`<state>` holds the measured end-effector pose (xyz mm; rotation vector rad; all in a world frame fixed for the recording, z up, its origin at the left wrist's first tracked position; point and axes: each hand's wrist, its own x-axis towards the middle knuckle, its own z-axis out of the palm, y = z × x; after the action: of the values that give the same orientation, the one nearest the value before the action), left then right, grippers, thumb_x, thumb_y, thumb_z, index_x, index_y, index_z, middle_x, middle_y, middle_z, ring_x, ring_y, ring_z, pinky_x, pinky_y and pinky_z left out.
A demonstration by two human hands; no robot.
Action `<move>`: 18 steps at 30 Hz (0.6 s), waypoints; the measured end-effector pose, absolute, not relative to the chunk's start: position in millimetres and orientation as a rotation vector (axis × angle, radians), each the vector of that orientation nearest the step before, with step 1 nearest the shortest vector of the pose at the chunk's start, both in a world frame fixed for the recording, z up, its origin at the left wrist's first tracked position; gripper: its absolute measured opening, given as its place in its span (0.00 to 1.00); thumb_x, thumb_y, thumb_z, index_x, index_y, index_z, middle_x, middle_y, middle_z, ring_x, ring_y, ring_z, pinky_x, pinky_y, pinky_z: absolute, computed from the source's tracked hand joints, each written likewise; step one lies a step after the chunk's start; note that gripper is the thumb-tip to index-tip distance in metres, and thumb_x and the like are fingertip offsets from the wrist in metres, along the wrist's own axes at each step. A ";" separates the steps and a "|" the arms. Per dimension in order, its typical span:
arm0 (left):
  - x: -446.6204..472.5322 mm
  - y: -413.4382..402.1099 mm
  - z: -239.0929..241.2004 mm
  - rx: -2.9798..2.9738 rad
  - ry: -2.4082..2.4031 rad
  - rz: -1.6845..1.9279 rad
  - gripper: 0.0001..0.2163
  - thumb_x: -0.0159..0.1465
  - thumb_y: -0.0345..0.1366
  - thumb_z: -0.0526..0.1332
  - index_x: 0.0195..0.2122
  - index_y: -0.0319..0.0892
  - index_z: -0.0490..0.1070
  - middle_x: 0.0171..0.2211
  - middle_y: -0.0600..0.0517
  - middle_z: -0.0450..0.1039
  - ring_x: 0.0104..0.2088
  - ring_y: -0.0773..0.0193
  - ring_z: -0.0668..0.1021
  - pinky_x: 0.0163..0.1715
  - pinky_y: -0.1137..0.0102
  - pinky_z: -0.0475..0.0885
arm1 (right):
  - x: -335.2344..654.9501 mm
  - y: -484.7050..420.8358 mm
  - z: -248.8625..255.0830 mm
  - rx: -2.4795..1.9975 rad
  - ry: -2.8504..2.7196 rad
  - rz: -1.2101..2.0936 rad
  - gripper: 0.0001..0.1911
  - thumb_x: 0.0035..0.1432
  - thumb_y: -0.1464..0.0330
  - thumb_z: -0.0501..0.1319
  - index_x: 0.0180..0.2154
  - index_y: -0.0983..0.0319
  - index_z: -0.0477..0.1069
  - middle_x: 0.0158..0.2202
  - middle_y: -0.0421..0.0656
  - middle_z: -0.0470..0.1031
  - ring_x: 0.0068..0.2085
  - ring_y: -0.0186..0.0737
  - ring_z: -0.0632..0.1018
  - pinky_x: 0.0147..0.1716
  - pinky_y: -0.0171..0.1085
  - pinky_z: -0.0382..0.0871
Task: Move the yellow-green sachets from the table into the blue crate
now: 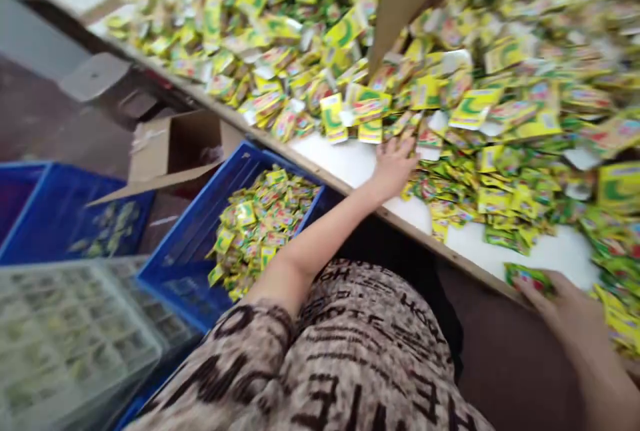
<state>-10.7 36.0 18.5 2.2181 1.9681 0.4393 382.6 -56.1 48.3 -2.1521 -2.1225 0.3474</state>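
My left hand (pixel 395 165) reaches over the white table top (pixel 330 157), fingers spread and touching the near edge of a heap of small yellow-and-green boxes (pixel 370 105). Beside it, to the right, lies a pile of flat green-and-yellow sachets (pixel 517 194). At the table's front edge my right hand (pixel 575 307) pinches a green sachet (pixel 529 276) with red on it between thumb and fingers. Whether more than one sachet is in that grip, I cannot tell.
A cardboard divider (pixel 407 1) stands among the boxes. Below the table edge on the left, a blue crate (pixel 185 254) holds many small yellow boxes. Near it are an open cardboard carton (pixel 187 144), another blue crate (pixel 95 181) and a clear compartmented tray (pixel 95 324).
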 end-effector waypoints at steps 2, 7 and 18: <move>-18.3 29.1 23.7 2.207 2.012 0.475 0.19 0.64 0.32 0.61 0.57 0.50 0.72 0.70 0.46 0.57 0.67 0.37 0.58 0.60 0.37 0.55 | 386.4 -53.4 24.4 -2.159 -2.059 0.391 0.27 0.50 0.36 0.57 0.30 0.51 0.72 0.24 0.52 0.75 0.28 0.58 0.77 0.27 0.50 0.65; -8.9 32.0 43.2 2.102 2.181 0.625 0.14 0.68 0.34 0.55 0.50 0.50 0.76 0.63 0.48 0.68 0.64 0.42 0.63 0.58 0.43 0.58 | 379.3 -48.5 2.8 -2.030 -1.967 0.576 0.34 0.47 0.37 0.58 0.39 0.59 0.75 0.34 0.48 0.80 0.29 0.48 0.76 0.32 0.44 0.67; -8.6 127.2 57.0 2.775 1.396 0.151 0.28 0.61 0.23 0.57 0.60 0.56 0.68 0.71 0.45 0.52 0.72 0.43 0.49 0.65 0.35 0.36 | 367.8 -51.5 -12.9 -1.934 -1.632 0.624 0.28 0.48 0.46 0.66 0.40 0.61 0.76 0.32 0.44 0.78 0.31 0.43 0.73 0.33 0.41 0.68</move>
<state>-8.6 127.2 57.0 2.7752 1.3963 0.1505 367.8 -51.5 -12.9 -1.9336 -1.6316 0.6244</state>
